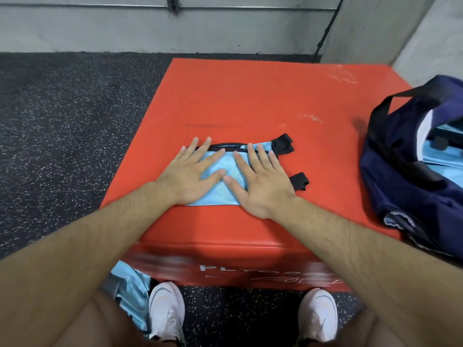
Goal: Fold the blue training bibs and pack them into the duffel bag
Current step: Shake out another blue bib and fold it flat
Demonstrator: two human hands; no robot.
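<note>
item: folded blue bib, pinned under flat left hand and right hand, fingers released. risk: fold springs apart once lifted.

Grey concrete wall with conduit; black speckled rubber floor; red padded box centre.

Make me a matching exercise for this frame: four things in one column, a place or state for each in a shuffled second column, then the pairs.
Column one
1 folded bib
2 duffel bag
3 loose bibs
4 red box

Column two
A on the floor beside the left shoe
B pressed flat under the left hand and right hand
C open, light blue cloth inside
D bears the folded bib on its top

Pairs: 1-B, 2-C, 3-A, 4-D
</note>
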